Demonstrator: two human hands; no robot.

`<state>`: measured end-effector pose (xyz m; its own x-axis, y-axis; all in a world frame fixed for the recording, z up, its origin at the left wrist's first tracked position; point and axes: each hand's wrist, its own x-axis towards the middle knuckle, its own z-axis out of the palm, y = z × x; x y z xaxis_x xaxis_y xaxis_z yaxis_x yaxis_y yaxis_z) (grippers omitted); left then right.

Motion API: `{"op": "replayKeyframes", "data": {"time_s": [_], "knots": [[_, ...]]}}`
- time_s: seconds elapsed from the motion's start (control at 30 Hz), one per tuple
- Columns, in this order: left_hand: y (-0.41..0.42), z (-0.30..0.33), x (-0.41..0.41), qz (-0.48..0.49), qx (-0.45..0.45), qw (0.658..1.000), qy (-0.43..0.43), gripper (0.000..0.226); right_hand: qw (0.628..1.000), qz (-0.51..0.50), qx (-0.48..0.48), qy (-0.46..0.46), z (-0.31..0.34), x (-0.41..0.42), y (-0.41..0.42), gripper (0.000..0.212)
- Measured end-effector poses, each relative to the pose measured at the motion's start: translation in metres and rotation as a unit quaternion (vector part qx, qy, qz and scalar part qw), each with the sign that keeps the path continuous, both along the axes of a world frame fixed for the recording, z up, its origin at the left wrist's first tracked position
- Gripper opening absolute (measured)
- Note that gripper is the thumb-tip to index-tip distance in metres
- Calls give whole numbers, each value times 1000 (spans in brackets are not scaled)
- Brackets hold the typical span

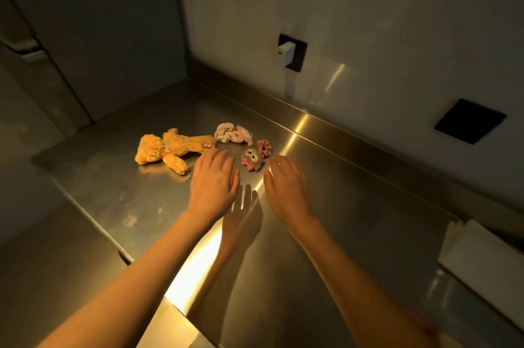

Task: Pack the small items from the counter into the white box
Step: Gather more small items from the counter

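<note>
Your left hand and right hand hover spread and empty beside the small brown-and-pink plush toy on the steel counter. You're at the first pick, I judge: close on it, then carry it to the white cardboard box at far right.

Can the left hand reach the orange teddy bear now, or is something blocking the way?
Probably yes. The left hand hovers open just right of the teddy bear, and only bare counter lies between them.

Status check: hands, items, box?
Left hand and right hand open, empty, above counter. Teddy bear, pink cloth, scrunchie, small plush unpacked. White box at right edge. Nothing blocking.
</note>
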<state>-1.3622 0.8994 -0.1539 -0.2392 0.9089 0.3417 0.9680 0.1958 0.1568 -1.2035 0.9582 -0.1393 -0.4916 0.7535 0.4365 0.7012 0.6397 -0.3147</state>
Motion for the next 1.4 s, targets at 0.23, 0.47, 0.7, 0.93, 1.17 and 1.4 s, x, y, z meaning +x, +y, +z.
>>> {"op": "replayKeyframes", "data": {"time_s": [0.23, 0.47, 0.7, 0.93, 1.17, 1.4], "knots": [[68, -32, -71, -48, -31, 998, -21, 47, 997, -42, -46, -47, -40, -67, 55, 38], [154, -69, -109, -102, -94, 989, -48, 57, 986, -97, -88, -103, -81, -104, 105, 47], [214, -104, -118, -148, -162, 976, -12, 66, 983, -142, -110, -34, -125, -122, 128, 42], [224, -113, -113, -135, -158, 978, -14, 53, 985, -115, -123, 28, -138, -125, 129, 40], [202, -113, -97, -158, -127, 979, -28, 51, 984, -110, -131, 45, -139, -92, 115, 42], [169, -113, -49, -191, -122, 973, -39, 49, 978, -147, -147, 12, -135, -11, 85, 42]]}}
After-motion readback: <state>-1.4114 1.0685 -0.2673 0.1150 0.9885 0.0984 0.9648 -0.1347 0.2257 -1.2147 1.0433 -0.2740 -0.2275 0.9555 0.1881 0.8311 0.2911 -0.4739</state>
